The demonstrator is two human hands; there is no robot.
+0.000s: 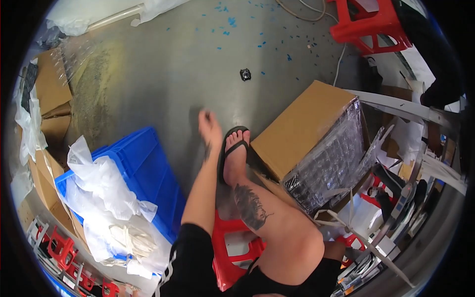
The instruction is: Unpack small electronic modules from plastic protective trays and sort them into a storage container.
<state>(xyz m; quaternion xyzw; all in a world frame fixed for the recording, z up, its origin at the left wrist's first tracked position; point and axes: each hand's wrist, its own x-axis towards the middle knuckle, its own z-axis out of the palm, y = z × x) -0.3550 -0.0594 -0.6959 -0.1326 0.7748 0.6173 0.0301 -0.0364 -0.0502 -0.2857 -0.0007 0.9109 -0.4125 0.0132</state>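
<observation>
Smooth grey floor [163,74] strewn with tiny blue scraps [231,22] supports a small black, roughly square object [245,74], located ahead of the left hand [211,132] and apart from it. Hand is blurred, fingers partly curled; grip content cannot be determined. Adjacent items: blue plastic crate [153,168], left; brown cardboard carton [302,123], right.

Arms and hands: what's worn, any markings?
Left hand: bare, no glove seen, blurred. Black sleeve, ending near the elbow, white stripes along its outer edge. Dark, tattoo-like marking near the wrist. Right hand: out of view.
</observation>
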